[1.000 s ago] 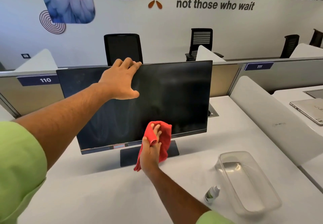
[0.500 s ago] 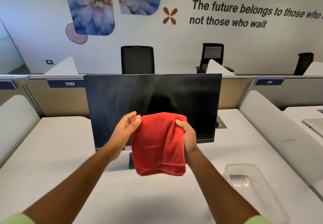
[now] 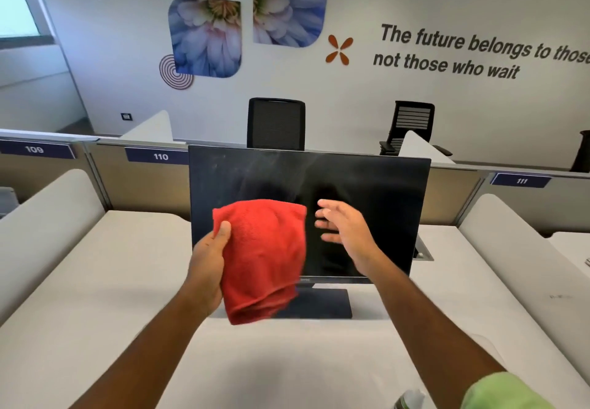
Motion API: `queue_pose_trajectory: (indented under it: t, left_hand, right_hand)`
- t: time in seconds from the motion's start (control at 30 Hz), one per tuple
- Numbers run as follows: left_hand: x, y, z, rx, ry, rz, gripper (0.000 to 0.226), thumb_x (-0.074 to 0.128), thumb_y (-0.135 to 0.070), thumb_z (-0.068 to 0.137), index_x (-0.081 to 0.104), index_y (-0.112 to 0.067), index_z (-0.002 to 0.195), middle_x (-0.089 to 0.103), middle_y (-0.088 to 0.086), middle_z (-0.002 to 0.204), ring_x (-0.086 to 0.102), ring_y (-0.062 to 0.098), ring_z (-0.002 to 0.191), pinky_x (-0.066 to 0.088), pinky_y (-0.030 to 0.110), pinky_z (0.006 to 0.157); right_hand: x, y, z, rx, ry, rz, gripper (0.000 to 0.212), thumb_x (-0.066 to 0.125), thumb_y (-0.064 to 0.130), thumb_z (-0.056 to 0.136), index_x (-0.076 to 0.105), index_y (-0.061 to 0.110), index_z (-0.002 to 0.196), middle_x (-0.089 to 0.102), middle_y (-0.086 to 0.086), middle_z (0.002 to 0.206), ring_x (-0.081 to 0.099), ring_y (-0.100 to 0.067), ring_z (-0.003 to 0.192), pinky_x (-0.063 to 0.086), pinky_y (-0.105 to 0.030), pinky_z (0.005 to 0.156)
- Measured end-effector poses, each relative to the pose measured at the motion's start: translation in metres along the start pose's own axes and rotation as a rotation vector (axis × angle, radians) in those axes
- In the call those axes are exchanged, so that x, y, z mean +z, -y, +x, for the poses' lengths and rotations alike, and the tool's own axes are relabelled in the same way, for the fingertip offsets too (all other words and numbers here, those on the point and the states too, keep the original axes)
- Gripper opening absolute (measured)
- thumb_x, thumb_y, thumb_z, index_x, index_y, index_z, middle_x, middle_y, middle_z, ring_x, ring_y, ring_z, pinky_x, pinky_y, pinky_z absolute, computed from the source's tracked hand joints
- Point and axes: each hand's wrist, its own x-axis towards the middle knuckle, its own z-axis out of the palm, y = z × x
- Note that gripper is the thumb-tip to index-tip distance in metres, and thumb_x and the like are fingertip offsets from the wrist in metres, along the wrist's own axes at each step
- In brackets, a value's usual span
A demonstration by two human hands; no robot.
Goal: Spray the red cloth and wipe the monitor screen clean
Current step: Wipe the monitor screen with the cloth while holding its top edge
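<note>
A dark monitor (image 3: 367,191) stands on the white desk (image 3: 95,281), its screen smeared with dusty streaks near the top. The red cloth (image 3: 265,258) hangs in front of the screen's lower left. My left hand (image 3: 209,268) grips the cloth's left side, thumb on its front. My right hand (image 3: 344,233) hovers just right of the cloth with fingers spread, holding nothing. The top of a small spray bottle (image 3: 410,400) shows at the bottom edge.
The monitor's flat base (image 3: 322,304) sits on the desk behind the cloth. White dividers (image 3: 517,268) flank the desk on both sides. A partition with labels 109, 110 and 111 runs behind, and black office chairs (image 3: 276,124) stand beyond it.
A second ago my right hand held the cloth low on the screen while my left gripped the monitor's top. Then both held the cloth; now my right hand has released it.
</note>
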Motion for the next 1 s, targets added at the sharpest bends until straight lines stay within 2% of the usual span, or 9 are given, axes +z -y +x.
queue_pose_trajectory:
  t: [0.13, 0.23, 0.3, 0.37, 0.43, 0.47, 0.57, 0.7, 1.0]
  left_hand:
    - [0.003, -0.022, -0.005, 0.317, -0.125, 0.202, 0.039, 0.048, -0.066, 0.088, 0.065, -0.033, 0.102, 0.075, -0.015, 0.095, 0.073, 0.02, 0.091, 0.063, 0.036, 0.07]
    - [0.022, -0.023, -0.005, 0.586, -0.206, 0.419, 0.033, 0.044, -0.058, 0.097, 0.063, -0.031, 0.093, 0.07, -0.008, 0.087, 0.068, 0.016, 0.082, 0.062, 0.043, 0.074]
    - [0.034, -0.014, 0.004, 0.729, -0.208, 0.541, 0.034, 0.043, -0.049, 0.104, 0.064, -0.024, 0.112, 0.068, -0.002, 0.094, 0.066, 0.019, 0.088, 0.06, 0.05, 0.083]
    - [0.046, -0.003, 0.019, 0.796, -0.112, 0.631, 0.051, 0.041, -0.042, 0.106, 0.048, -0.015, 0.149, 0.063, 0.006, 0.132, 0.059, 0.027, 0.122, 0.047, 0.046, 0.111]
    - [0.057, 0.007, 0.037, 0.834, 0.039, 0.759, 0.062, 0.035, -0.043, 0.107, 0.012, -0.029, 0.163, 0.022, 0.002, 0.17, 0.019, 0.027, 0.157, 0.012, 0.035, 0.128]
    - [0.062, 0.012, 0.048, 0.835, 0.097, 0.853, 0.061, 0.031, -0.047, 0.107, 0.002, -0.039, 0.16, 0.001, -0.006, 0.173, -0.001, 0.022, 0.159, -0.001, 0.032, 0.126]
    - [0.067, 0.03, 0.082, 0.747, 0.141, 1.243, 0.06, 0.015, -0.058, 0.104, -0.012, -0.047, 0.157, -0.028, -0.015, 0.165, -0.025, 0.019, 0.154, -0.008, 0.045, 0.127]
    - [0.066, 0.049, 0.107, 0.739, 0.124, 1.443, 0.067, 0.009, -0.068, 0.102, -0.019, -0.044, 0.158, -0.037, -0.011, 0.164, -0.037, 0.022, 0.149, -0.013, 0.051, 0.124]
    - [0.037, 0.067, 0.122, 0.95, 0.29, 1.222, 0.078, 0.02, -0.073, 0.099, 0.002, -0.033, 0.165, -0.011, -0.006, 0.172, -0.019, 0.025, 0.157, -0.012, 0.056, 0.119]
  right_hand:
    - [-0.018, 0.017, 0.028, -0.52, -0.205, -0.737, 0.038, 0.067, 0.025, 0.101, 0.066, 0.018, 0.138, 0.062, 0.001, 0.137, 0.057, -0.016, 0.128, 0.05, -0.034, 0.109]
    - [-0.023, 0.034, 0.055, -0.786, -0.292, -1.062, 0.051, 0.066, 0.03, 0.096, 0.06, 0.015, 0.144, 0.053, -0.004, 0.149, 0.046, -0.025, 0.14, 0.04, -0.045, 0.121]
    - [-0.023, 0.043, 0.073, -0.788, -0.301, -1.228, 0.06, 0.061, 0.036, 0.099, 0.05, 0.014, 0.153, 0.043, -0.007, 0.16, 0.037, -0.028, 0.151, 0.03, -0.054, 0.127]
    - [-0.023, 0.044, 0.087, -0.717, -0.258, -1.34, 0.067, 0.055, 0.041, 0.103, 0.037, 0.014, 0.161, 0.034, -0.008, 0.168, 0.026, -0.029, 0.159, 0.021, -0.059, 0.13]
    - [-0.024, 0.036, 0.095, -0.673, -0.226, -1.403, 0.071, 0.049, 0.045, 0.106, 0.025, 0.015, 0.166, 0.031, -0.008, 0.171, 0.022, -0.029, 0.162, 0.017, -0.059, 0.131]
    - [-0.024, 0.031, 0.097, -0.67, -0.227, -1.413, 0.073, 0.048, 0.046, 0.106, 0.021, 0.016, 0.167, 0.032, -0.008, 0.17, 0.024, -0.029, 0.161, 0.015, -0.059, 0.132]
    - [-0.023, 0.019, 0.101, -0.692, -0.294, -1.395, 0.075, 0.047, 0.05, 0.104, 0.021, 0.017, 0.167, 0.041, -0.006, 0.16, 0.034, -0.028, 0.152, 0.016, -0.058, 0.132]
    - [-0.023, 0.016, 0.107, -0.705, -0.309, -1.385, 0.074, 0.046, 0.052, 0.104, 0.022, 0.018, 0.166, 0.043, -0.006, 0.158, 0.037, -0.028, 0.15, 0.016, -0.057, 0.132]
    - [-0.025, 0.018, 0.105, -0.699, -0.294, -1.345, 0.074, 0.049, 0.054, 0.104, 0.026, 0.021, 0.165, 0.044, -0.004, 0.16, 0.038, -0.028, 0.152, 0.017, -0.056, 0.132]
